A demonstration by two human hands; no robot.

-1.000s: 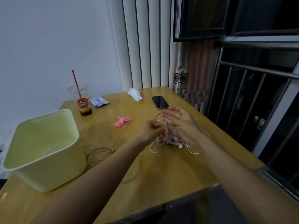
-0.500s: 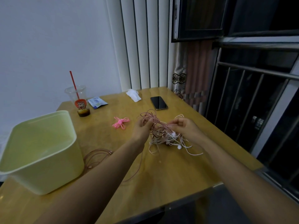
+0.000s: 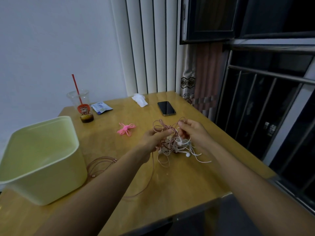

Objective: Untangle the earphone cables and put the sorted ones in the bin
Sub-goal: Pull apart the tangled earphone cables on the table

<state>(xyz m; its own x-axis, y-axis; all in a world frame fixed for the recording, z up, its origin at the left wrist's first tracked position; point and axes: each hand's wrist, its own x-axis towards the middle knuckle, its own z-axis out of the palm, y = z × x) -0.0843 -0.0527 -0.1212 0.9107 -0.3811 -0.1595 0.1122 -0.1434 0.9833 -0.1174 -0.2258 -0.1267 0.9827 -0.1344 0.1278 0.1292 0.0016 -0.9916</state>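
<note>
Item: earphone cable tangle point(image 3: 172, 143), pink and white, mid-worktop point(image 3: 187, 181), between both hands; no single long axis; pink loops stand upward, white ends trail toward the near right. left hand point(image 3: 153, 138): fingers pinch a pink strand; right hand point(image 3: 192, 132): fingers pinch a loop's top. bin point(image 3: 42, 184): pale green, mouth upward, well left of the tangle.

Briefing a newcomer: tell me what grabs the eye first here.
The knot of pink and white earphone cables at table centre, pinched by the left hand and right hand. Next, the pale green bin at near left, then the bright pink cable bundle left of the hands.
</note>
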